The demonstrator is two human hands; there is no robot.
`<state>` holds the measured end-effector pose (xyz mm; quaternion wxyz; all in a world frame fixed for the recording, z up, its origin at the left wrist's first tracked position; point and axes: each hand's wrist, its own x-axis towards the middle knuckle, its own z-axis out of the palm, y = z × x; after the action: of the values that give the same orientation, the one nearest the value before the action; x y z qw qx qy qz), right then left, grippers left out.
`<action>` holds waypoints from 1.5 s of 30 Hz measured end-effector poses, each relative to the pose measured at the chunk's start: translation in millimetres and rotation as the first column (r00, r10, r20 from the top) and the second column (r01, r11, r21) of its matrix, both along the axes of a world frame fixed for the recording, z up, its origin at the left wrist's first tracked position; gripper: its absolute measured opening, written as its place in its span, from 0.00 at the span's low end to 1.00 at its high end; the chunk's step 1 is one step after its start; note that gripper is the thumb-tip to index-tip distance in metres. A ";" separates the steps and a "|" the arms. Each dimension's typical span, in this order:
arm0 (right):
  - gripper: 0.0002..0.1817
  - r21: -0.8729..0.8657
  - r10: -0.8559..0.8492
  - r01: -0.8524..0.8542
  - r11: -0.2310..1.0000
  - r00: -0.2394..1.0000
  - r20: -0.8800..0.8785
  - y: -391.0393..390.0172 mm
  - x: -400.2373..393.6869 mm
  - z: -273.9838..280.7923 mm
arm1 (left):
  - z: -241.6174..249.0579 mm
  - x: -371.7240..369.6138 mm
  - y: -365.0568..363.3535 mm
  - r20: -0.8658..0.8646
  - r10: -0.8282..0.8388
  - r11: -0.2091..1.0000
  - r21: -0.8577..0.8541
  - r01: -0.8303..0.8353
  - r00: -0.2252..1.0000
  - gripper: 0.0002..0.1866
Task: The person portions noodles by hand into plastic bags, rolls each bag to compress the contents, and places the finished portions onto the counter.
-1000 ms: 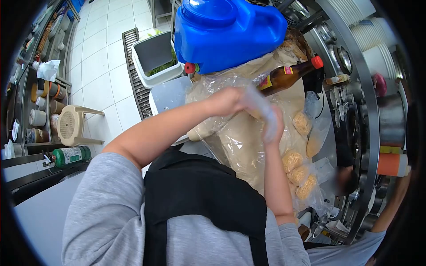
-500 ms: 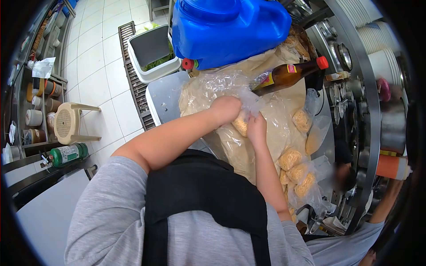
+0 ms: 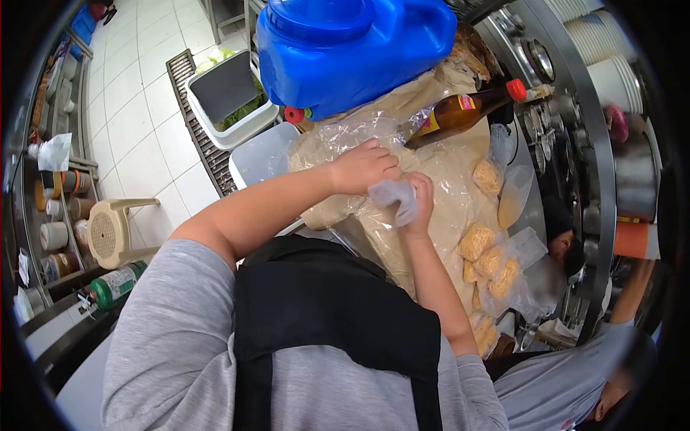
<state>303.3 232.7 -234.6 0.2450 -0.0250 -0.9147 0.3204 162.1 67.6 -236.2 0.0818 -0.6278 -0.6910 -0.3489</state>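
A small translucent plastic bag [image 3: 395, 200] hangs between my hands, its loose upper part facing up. My right hand [image 3: 420, 201] is closed on the bag's right side. Curled at its upper left, the fingers of my left hand [image 3: 364, 168] are closed against the plastic; the fingertips are partly hidden. What the bag holds is out of sight now. Under my hands lies a large clear plastic sheet [image 3: 384, 233] over brown wrapping. A brown glass bottle [image 3: 460, 115] with a red cap lies just beyond, and filled bags of yellow bits [image 3: 490, 260] rest to the right.
A big blue jug [image 3: 352, 54] stands at the back. Left of it are a white bin [image 3: 248, 131] with greens and a grey lid [image 3: 262, 154]. A beige stool [image 3: 108, 233] stands on the tiled floor. Another person's sleeve [image 3: 575, 381] shows at lower right, beside metal shelving.
The filled part of the bag, visible before, is now hidden, and its loose plastic faces me. My left hand has turned over with its back up. The whole view has shifted slightly.
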 end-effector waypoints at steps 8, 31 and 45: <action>0.03 -0.234 -0.148 0.172 0.957 0.982 0.118 -21.1 29.7 6.7 | -19.1 -6.8 -22.4 -0.175 -0.231 0.964 0.092 0.249 0.957 0.07; 0.14 -0.390 -0.140 0.414 0.823 0.811 0.567 17.4 -12.8 12.3 | 2.2 28.2 -4.2 0.147 0.001 0.999 -0.037 0.004 0.989 0.16; 0.44 0.349 -0.127 0.019 0.937 0.949 0.289 -22.2 -6.3 -19.5 | -17.8 0.6 5.3 0.358 0.097 0.976 -0.218 -0.017 0.929 0.23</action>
<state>296.9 210.4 -254.1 0.1123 -0.0657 -0.9817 0.1393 162.6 72.9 -254.0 -0.1057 -0.5362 -0.7453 -0.3820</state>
